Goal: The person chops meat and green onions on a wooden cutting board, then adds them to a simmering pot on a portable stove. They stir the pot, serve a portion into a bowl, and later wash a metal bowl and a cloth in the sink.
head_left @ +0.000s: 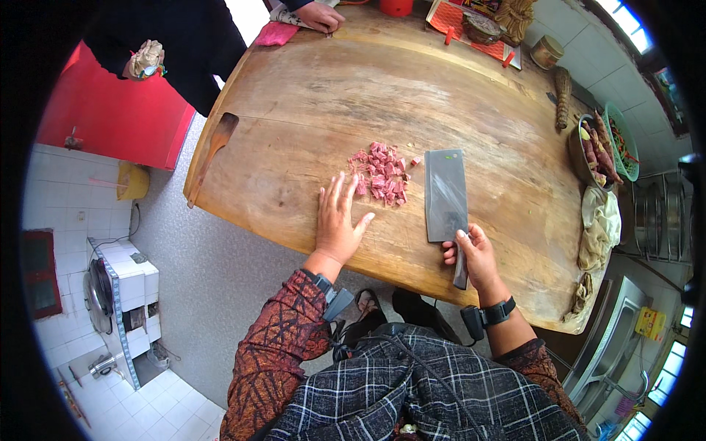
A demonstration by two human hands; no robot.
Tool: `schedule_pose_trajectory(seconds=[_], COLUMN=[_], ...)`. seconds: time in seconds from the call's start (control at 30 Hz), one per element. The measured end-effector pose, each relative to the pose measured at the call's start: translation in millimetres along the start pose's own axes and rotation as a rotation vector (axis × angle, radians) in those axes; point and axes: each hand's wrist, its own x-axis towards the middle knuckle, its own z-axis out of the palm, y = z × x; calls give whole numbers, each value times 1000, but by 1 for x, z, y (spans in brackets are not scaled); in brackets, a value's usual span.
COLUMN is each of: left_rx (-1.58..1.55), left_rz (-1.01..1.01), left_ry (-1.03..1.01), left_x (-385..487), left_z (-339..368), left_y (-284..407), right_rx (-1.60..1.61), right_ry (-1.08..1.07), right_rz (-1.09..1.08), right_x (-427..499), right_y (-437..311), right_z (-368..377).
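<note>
Diced red meat [386,173] lies in a loose pile near the middle of the wooden table [309,105], with one small cube slightly apart on its right. My left hand [337,220] rests flat at the lower left of the pile, fingers spread and its fingertips by the meat; it grips nothing. In my right hand [475,254] is the handle of a cleaver [445,193]. The broad metal blade lies flat or nearly flat over the wood, right of the meat, pointing away from me. A small green bit sticks to the blade near its far end.
A wooden spatula [219,140] lies along the left edge. Another person's hand [321,16] is at the far edge beside a pink cloth [277,33]. On the right are a bowl of reddish tubers [598,149], a green basket [623,140] and crumpled cloths [598,231].
</note>
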Motion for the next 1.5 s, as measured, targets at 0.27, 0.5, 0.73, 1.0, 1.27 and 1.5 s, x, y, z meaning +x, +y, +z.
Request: schedule_pose_trajectory(seconds=[0.27, 0.5, 0.73, 1.0, 1.27, 1.5], left_rx=[83, 45, -61, -170, -70, -97], left_rz=[-12, 164, 298, 77, 118, 103], left_ry=[-19, -64, -108, 131, 81, 112], left_x=[61, 81, 96, 76, 77, 76], left_z=[26, 20, 37, 33, 45, 45], left_y=[-17, -42, -20, -19, -8, -4], right_rx=[-28, -177, -190, -208, -181, -204], right_ry=[23, 11, 21, 6, -1, -28], right_rz=[-9, 64, 56, 73, 72, 90], right_x=[-2, 2, 13, 19, 24, 36], right_y=[-1, -15, -9, -6, 3, 5], right_z=[8, 16, 31, 44, 76, 107])
